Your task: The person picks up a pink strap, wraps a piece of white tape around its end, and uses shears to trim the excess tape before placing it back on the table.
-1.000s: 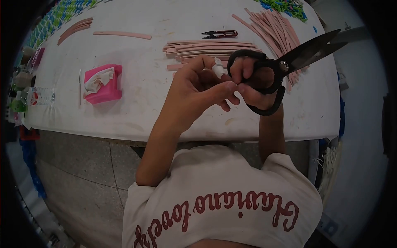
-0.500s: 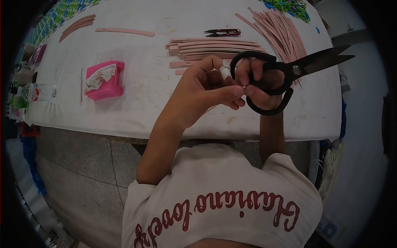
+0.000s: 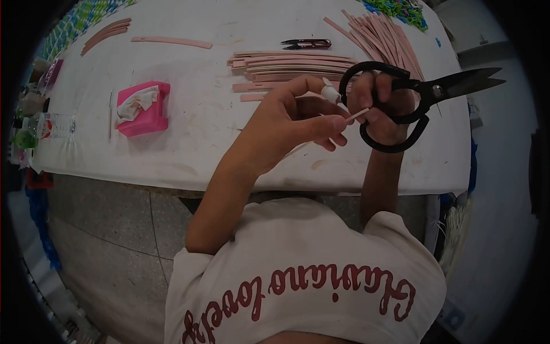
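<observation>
Above the near edge of the white worktop (image 3: pixel 200 143), toward its right side, the person's two hands meet in the air. The left hand (image 3: pixel 292 123) is curled, its thumb and forefinger pinching one end of a thin pale strip (image 3: pixel 357 114). The other end of the strip reaches the fingers of the right hand (image 3: pixel 381 112). One left fingertip carries a white wrap (image 3: pixel 329 92). The right hand is closed around the handles of large black scissors (image 3: pixel 424 92), fingers through the loops. The blades lie almost together and point out past the right edge. Beyond the hands, a flat stack of pink strips (image 3: pixel 292 66) lies on the worktop, with small thread snips (image 3: pixel 306 43) just behind it. A fanned pile of strips (image 3: pixel 384 37) spreads toward the far right corner. A pink tissue box (image 3: pixel 143 106) sits toward the left edge, with white tissue bunched in its opening. A single strip (image 3: pixel 172 41) and a few more strips (image 3: pixel 106 33) lie near the far left corner. A water bottle (image 3: pixel 54 125) lies at the left edge.
</observation>
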A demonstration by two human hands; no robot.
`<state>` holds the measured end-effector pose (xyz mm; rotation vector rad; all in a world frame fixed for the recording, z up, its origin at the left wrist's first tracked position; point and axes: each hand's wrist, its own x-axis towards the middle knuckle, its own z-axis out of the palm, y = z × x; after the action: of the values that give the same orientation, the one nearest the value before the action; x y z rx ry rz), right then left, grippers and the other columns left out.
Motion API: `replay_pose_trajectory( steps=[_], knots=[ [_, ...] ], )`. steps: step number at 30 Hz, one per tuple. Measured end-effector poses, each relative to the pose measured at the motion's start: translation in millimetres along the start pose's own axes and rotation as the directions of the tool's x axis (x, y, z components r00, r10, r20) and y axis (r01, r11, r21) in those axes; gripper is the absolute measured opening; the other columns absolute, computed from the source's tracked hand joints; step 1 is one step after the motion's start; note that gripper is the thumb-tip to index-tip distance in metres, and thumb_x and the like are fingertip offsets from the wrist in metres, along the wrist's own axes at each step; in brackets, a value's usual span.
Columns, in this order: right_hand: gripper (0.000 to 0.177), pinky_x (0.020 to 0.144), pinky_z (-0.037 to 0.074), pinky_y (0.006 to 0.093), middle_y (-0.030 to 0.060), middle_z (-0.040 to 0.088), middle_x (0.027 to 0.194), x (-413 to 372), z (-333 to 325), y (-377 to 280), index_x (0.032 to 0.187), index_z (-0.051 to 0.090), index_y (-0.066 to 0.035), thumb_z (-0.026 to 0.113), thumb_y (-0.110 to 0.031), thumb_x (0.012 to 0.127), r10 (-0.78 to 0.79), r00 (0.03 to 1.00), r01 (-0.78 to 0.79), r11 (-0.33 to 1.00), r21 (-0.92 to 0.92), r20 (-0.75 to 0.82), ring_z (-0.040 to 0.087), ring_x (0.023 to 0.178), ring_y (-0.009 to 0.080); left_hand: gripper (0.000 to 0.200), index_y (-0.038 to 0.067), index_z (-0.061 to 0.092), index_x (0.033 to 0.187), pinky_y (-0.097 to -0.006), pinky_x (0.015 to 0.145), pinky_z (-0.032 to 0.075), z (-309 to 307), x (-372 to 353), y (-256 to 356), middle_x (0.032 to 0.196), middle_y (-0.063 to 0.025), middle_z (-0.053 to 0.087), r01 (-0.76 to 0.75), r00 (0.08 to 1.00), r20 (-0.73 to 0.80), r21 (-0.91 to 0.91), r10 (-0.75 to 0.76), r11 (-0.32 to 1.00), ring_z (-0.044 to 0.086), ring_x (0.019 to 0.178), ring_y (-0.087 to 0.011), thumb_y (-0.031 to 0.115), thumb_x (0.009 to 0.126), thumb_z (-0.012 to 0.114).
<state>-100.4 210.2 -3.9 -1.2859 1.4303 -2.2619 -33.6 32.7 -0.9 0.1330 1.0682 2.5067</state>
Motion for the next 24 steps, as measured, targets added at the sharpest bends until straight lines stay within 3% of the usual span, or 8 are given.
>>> replay_pose_trajectory(
  steps=[4,7,14,19,24],
  knots=[
    [0.027,0.059,0.042,0.0248,0.0078,0.048,0.074,-2.6,12.6,2.9,0.080,0.037,-0.007,0.050,0.004,0.060,0.033,0.999,-0.035,0.979,-0.201,-0.013,0.045,0.065,0.0121,0.027,0.002,0.045,0.089,-0.0272,0.058,0.051,3.8,6.1,3.7,0.080,-0.0123,0.062,-0.086,0.996,-0.006,0.043,0.087,0.995,0.063,0.068,-0.0189,0.003,0.073,0.067],
    [0.025,0.065,0.039,0.0271,0.0082,0.048,0.076,-1.6,11.4,0.8,0.083,0.038,-0.007,0.057,0.001,0.070,0.051,0.998,-0.045,0.975,-0.218,0.021,0.045,0.071,0.0159,0.026,0.002,0.045,0.086,-0.0260,0.057,0.051,4.3,6.5,6.2,0.076,-0.0120,0.062,-0.113,0.993,-0.009,0.102,0.114,0.988,0.063,0.066,-0.0177,0.003,0.073,0.067],
    [0.026,0.064,0.038,0.0269,0.0078,0.048,0.075,0.6,6.3,2.9,0.083,0.037,-0.008,0.057,0.002,0.069,0.078,0.995,-0.062,0.974,-0.220,0.066,0.044,0.071,0.0154,0.026,0.001,0.048,0.089,-0.0275,0.054,0.051,4.2,6.6,4.6,0.073,-0.0105,0.059,-0.147,0.983,-0.080,0.188,0.164,0.971,0.062,0.063,-0.0199,0.000,0.071,0.067],
    [0.027,0.063,0.038,0.0267,0.0078,0.048,0.075,-2.9,10.8,-0.8,0.082,0.037,-0.009,0.057,0.002,0.069,0.170,0.984,-0.177,0.958,-0.224,-0.051,0.045,0.071,0.0149,0.027,0.001,0.047,0.089,-0.0279,0.053,0.053,6.3,5.6,5.7,0.074,-0.0120,0.060,-0.143,0.983,-0.093,0.179,0.161,0.974,0.063,0.064,-0.0210,0.001,0.071,0.067],
    [0.028,0.064,0.039,0.0269,0.0090,0.049,0.076,-6.3,9.6,-2.8,0.082,0.036,-0.009,0.058,0.002,0.068,0.200,0.977,-0.210,0.953,-0.218,-0.070,0.045,0.072,0.0151,0.031,0.001,0.045,0.093,-0.0282,0.053,0.053,6.3,4.6,7.8,0.077,-0.0140,0.061,-0.080,0.994,-0.061,0.159,0.091,0.984,0.063,0.064,-0.0220,0.001,0.072,0.067]
  ],
)
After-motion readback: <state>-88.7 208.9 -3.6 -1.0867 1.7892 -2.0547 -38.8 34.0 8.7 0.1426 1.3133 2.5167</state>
